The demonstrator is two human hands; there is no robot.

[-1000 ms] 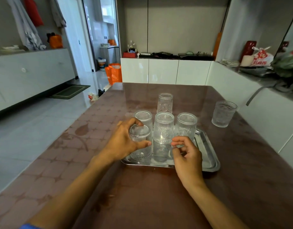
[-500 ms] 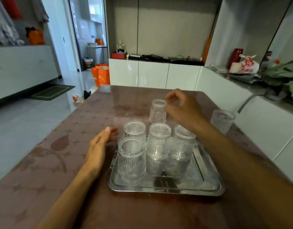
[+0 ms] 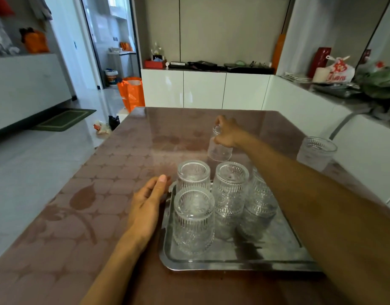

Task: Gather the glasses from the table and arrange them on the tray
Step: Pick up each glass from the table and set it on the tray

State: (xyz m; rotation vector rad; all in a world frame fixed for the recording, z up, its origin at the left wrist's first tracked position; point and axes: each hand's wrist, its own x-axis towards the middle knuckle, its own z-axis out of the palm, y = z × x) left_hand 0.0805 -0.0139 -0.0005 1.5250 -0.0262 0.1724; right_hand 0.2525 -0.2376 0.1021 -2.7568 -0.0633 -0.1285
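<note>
A steel tray [image 3: 233,258] lies on the brown table with several ribbed glasses upside down on it; the nearest one [image 3: 194,221] stands at its front left. Beyond the tray a further clear glass [image 3: 218,150] is gripped near its top by my right hand [image 3: 228,134], arm stretched over the tray. My left hand [image 3: 149,203] rests flat, fingers apart, against the tray's left edge, holding nothing. Another ribbed glass [image 3: 317,153] stands upright on the table at the far right. My right arm hides part of the tray's right side.
The brown patterned table [image 3: 90,216] extends to the left and far side. White cabinets [image 3: 205,89] stand behind it, a cluttered counter [image 3: 343,89] runs close along the right, and an orange bag [image 3: 132,93] sits on the floor beyond the table's far left corner.
My right hand has reached past the tray and closed on the far glass. My left hand let go of the front-left glass and settled beside the tray.
</note>
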